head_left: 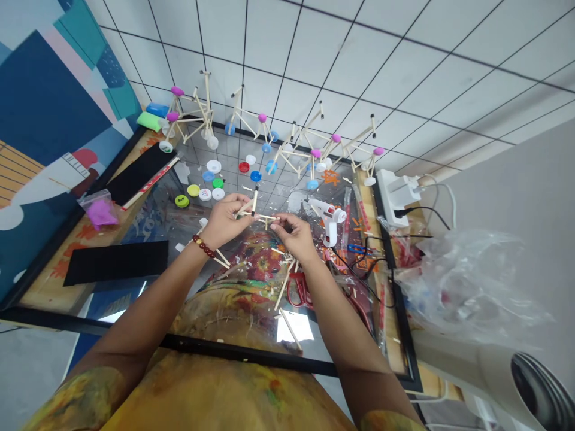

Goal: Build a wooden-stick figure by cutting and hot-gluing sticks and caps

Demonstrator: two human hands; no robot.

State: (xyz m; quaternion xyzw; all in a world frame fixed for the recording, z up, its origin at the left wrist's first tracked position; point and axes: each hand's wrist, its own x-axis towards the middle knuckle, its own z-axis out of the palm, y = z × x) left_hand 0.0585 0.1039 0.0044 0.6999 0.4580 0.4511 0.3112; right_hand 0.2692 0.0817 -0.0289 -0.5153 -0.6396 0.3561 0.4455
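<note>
Over the middle of the glass-topped table, my left hand (224,220) and my right hand (295,237) pinch a small frame of wooden sticks (266,218) between them. My left fingers close on its left end, where an upright stick with black tips (255,200) rises. At the right end, my right thumb and fingertips grip the crosspiece. A white hot glue gun (329,220) stands to the right of my right hand. Loose wooden sticks (286,286) and red-handled scissors (300,291) lie below that hand.
Stick models with pink balls and bottle-cap wheels (309,157) line the table's back edge. Loose bottle caps (214,166) lie behind my left hand. Black strips (117,263) and a bag of purple clay (101,212) are left; a power strip (395,197) and plastic bags (467,287) are right.
</note>
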